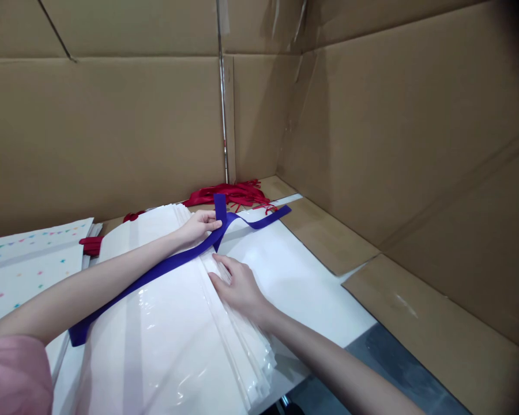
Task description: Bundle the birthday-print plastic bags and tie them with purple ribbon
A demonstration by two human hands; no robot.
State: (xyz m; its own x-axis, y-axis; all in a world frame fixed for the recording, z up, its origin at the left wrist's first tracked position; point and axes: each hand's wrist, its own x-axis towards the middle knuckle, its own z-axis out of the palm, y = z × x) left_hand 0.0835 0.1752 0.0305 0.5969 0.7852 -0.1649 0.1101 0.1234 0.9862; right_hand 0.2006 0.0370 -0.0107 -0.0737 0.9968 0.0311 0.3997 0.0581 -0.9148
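Note:
A long flat blue-purple ribbon [164,266] lies diagonally across a thick stack of white glossy plastic-covered sheets [177,334]. My left hand [199,226] pinches the ribbon near its far end, thumb and fingers closed on it at the stack's far right corner. One short end stands up above those fingers, and another stretch trails right over the white table surface. My right hand [240,285] grips the right edge of the stack just below the ribbon, thumb and forefinger on the layered edges. Its other fingers are partly hidden. The lower layers fan out at the near right corner.
Red ribbons [229,194] lie heaped at the back. On the left is another white stack with coloured patterns [34,265], with a red band [90,246] beside it. Cardboard walls [406,144] rise behind and on the right. Cardboard [333,233] covers the table's right side.

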